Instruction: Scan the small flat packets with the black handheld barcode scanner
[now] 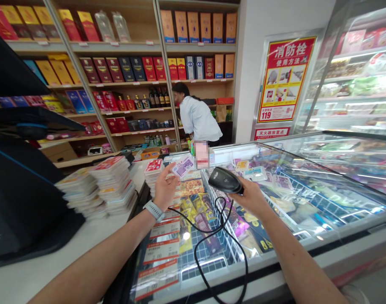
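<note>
My left hand (165,189), with a watch on the wrist, is closed on the edge of a small flat pack (184,166) with a purple and white label. My right hand (253,197) is wrapped round the handle of a black barcode scanner (225,180). The scanner's head points left, towards the pack, with a gap between them. From the scanner a black cable (195,253) loops down over the glass top of a chest freezer (208,264). Similar flat packs (255,173) lie on the glass beyond my right hand. A short stack of packs (154,171) stands just left of my left hand.
Taller stacks of flat packs (112,181) stand on the white counter (94,242), beside a black monitor unit (18,185). A person (199,116) bends by shelves of boxed bottles (126,69). A glass-fronted cooler (357,80) stands on the right.
</note>
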Motion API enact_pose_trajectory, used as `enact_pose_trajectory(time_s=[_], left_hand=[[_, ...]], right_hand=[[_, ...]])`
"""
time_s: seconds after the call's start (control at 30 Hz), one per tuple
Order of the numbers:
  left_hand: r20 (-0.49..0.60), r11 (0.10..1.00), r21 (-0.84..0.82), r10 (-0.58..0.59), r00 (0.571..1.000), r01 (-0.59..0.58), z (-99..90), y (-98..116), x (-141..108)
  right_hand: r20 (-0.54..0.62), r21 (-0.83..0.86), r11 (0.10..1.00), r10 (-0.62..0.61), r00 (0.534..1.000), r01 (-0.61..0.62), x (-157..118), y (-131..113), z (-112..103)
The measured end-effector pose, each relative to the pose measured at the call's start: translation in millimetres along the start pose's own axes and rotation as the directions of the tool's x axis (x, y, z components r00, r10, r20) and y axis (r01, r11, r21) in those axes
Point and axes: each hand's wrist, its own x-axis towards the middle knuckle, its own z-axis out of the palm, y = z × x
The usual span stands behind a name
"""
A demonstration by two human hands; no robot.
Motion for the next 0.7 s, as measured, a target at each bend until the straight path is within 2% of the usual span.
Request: enact_pose_trajectory(time_s=[0.23,0.7], left_hand=[[-0.017,1.0,-0.007,0.004,1.0,-0.004,0.1,-0.3,1.2],[-0.031,0.995,0.053,0.083,0.996,-0.081,-2.3,-1.2,4.4]], right_hand=[[0.006,-0.009,1.0,0.005,1.0,-0.005,-0.2,0.6,-0.1],[-0.015,-0.009,1.0,-0.013,1.0,0.013,0.3,0.7,0.3]])
